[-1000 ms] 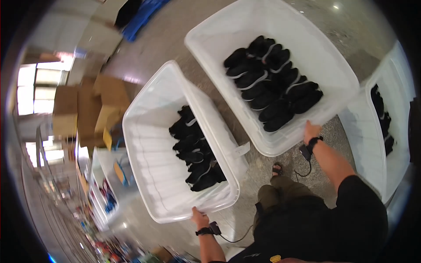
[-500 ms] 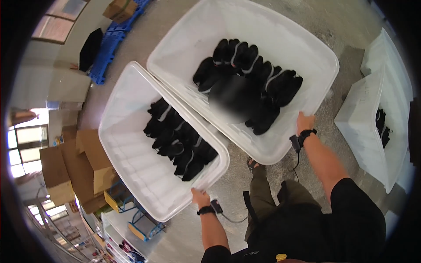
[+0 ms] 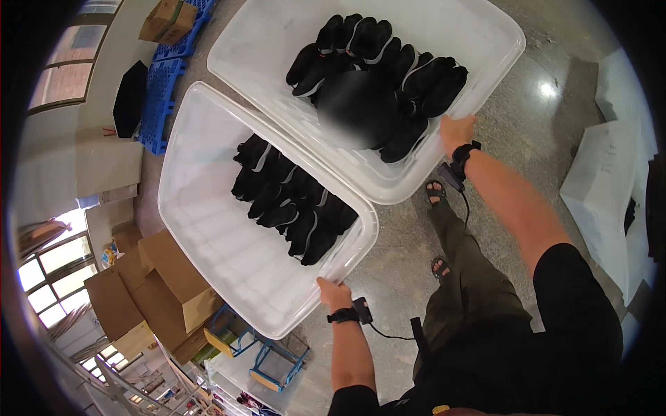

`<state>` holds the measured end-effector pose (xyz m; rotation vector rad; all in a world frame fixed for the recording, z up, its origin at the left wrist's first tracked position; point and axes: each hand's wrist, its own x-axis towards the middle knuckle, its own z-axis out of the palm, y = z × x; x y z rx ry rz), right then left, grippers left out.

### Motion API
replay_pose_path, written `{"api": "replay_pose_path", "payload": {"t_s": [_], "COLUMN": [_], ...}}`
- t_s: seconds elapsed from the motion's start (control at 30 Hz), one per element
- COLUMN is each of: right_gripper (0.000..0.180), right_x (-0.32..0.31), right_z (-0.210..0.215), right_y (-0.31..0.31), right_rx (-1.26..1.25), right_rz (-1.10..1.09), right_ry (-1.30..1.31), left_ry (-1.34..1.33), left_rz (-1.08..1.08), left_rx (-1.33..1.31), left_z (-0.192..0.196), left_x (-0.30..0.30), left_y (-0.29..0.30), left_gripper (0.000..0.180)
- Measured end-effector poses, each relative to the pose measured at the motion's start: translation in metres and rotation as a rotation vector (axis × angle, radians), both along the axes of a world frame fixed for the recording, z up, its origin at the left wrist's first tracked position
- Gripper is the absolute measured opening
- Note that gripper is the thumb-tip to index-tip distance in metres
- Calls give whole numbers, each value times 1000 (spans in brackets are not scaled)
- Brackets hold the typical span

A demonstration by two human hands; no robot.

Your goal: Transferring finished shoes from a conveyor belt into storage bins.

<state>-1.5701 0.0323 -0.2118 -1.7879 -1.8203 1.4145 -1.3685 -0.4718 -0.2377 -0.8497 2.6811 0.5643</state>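
Two large white plastic bins stand side by side before me. My left hand [image 3: 336, 294] grips the near rim of the left bin [image 3: 201, 270], fingers curled over the edge. On the right bin [image 3: 257, 45], my right hand [image 3: 456, 133] holds the near right rim with its arm stretched out. Rows of black shoes [image 3: 281, 197] with pale sole edges lie in the left bin. More black shoes [image 3: 416, 73] fill the middle of the right bin, where a blurred round patch hides some of them. Each wrist wears a black strap with a small cabled device.
Another white bin [image 3: 600, 180] stands at the right. Open cardboard boxes [image 3: 166, 284] and blue-framed stools [image 3: 277, 364] are at the lower left. Blue pallets [image 3: 158, 104] carrying a cardboard box [image 3: 168, 21] lie along the far left wall.
The right bin and my right hand have shifted farther away and slightly left in view. My left hand is a little farther right and up. My feet and legs have moved apart.
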Motion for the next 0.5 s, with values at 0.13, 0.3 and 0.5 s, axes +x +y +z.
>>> {"api": "replay_pose_path", "payload": {"t_s": [0.13,0.3,0.5], "right_gripper": [60,65,69], "right_x": [-50,-134,-173], "right_z": [-41,-7,-16], "right_y": [23,63,76], "right_rx": [80,26,197], "right_rz": [91,240,335], "right_ry": [164,90,151], "left_ry": [410,360,503], "left_rz": [1248,1155,1152], "left_rx": [738,727,828], "left_z": [-3,26,15], "left_x": [-43,-75,-115], "left_y": [49,90,119], "left_gripper": [56,58,60]}}
